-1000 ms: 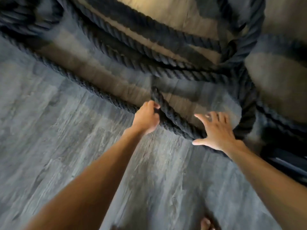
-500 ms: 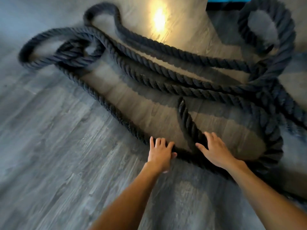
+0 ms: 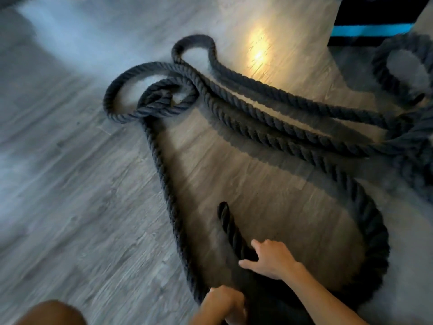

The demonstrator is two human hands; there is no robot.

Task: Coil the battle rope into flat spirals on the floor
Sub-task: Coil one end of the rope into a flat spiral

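Note:
A thick black battle rope [image 3: 276, 123] sprawls over the grey wood floor in long loose loops, knotted into small loops at the far left. One wide loop curves round to the near right. The rope's free end [image 3: 228, 226] lies inside that loop, pointing away from me. My right hand [image 3: 269, 258] rests on the rope end's near part, thumb and fingers spread either side of it. My left hand [image 3: 222, 303] sits at the bottom edge with curled fingers on the loop's near bend, where the rope passes beneath it.
A black box with a bright blue stripe [image 3: 372, 29] stands at the far right. Another rope loop [image 3: 398, 73] lies beside it. A lamp's glare [image 3: 257, 52] marks the floor. A bare knee [image 3: 51, 313] shows at the bottom left.
The view has pulled back and tilted, so the hands now sit lower in frame. My left hand went from flat fingers to curled on the rope. My right hand stayed on the rope end.

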